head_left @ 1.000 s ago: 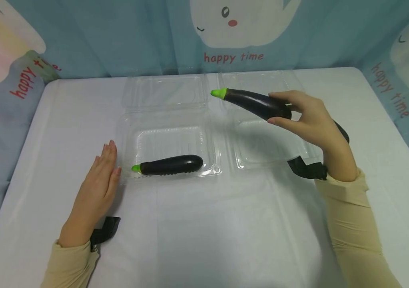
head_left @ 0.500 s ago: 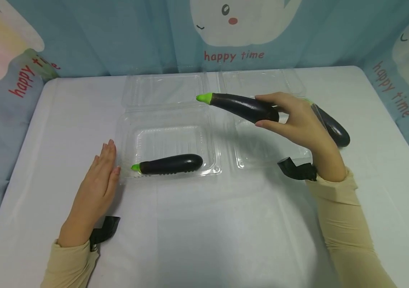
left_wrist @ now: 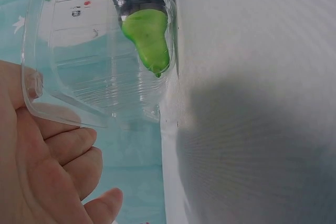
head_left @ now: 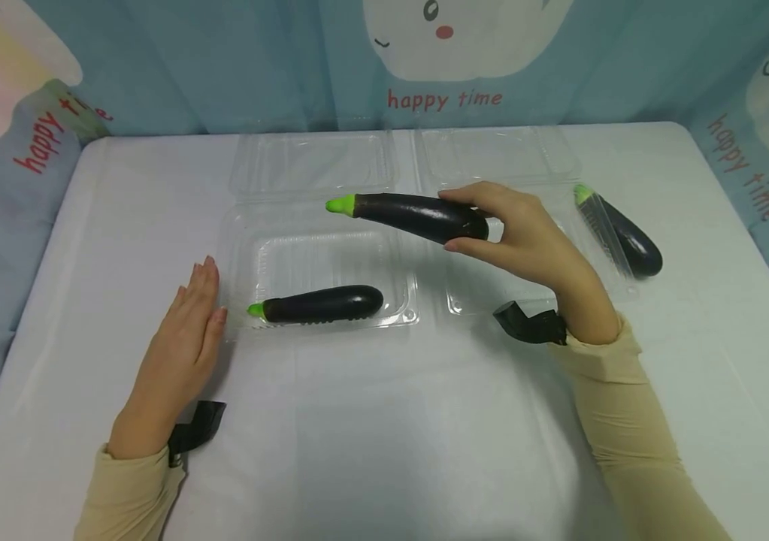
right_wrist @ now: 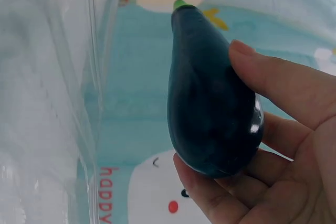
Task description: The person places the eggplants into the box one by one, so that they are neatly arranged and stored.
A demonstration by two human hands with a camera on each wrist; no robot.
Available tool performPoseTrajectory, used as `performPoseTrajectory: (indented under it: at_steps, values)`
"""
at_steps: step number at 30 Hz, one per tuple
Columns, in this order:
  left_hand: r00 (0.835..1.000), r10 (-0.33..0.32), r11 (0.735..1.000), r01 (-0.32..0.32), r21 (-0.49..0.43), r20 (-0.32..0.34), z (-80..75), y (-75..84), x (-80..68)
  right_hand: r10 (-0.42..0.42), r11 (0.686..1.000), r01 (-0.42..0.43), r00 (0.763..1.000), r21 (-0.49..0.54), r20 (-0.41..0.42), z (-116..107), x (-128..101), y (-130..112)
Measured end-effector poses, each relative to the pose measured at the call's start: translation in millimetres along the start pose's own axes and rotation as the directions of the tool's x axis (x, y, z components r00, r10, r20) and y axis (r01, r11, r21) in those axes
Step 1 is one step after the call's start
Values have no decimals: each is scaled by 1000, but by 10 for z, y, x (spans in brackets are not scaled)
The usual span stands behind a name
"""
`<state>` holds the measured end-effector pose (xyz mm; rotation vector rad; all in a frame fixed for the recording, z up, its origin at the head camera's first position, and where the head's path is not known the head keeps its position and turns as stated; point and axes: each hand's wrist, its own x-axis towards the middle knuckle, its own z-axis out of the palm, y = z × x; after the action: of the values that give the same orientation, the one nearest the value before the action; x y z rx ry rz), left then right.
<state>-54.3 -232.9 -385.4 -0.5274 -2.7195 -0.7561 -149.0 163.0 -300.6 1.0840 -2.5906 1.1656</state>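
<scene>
My right hand (head_left: 522, 233) grips a dark eggplant with a green stem (head_left: 418, 216) by its thick end, thumb on the near side and fingers on the far side. The eggplant hangs in the air over the gap between two clear plastic boxes, its stem pointing left. A second eggplant (head_left: 323, 304) lies along the front of the left box (head_left: 276, 225). My left hand (head_left: 177, 346) is beside that box's left edge, fingers straight; in the left wrist view the fingers (left_wrist: 79, 145) are at the clear rim, near the green stem (left_wrist: 149, 40).
The right clear box (head_left: 485, 289) stands beside the left one, both lids (head_left: 316, 161) folded back. A third eggplant (head_left: 631, 240) lies right of the right box, partly behind its clear wall. A blue printed curtain (head_left: 255, 68) borders the white table (head_left: 384, 428).
My right hand has carried the held eggplant leftward and slightly nearer, from over the right box toward the left box. The eggplant at the right has come into view. My left hand stays put.
</scene>
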Motion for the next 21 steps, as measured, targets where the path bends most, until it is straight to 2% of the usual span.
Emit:
performPoseTrajectory:
  at_steps: [9, 21]
  values:
    - [1000, -17, 1000, 17, 0, 13, -15, -12, 1, -29, 1000, 29, 998, 4, 48, 148, 129, -117]
    - [1000, -7, 1000, 7, -8, -8, -10, -17, 5, -36, 999, 30, 990, 41, 134, 309, 240, -264]
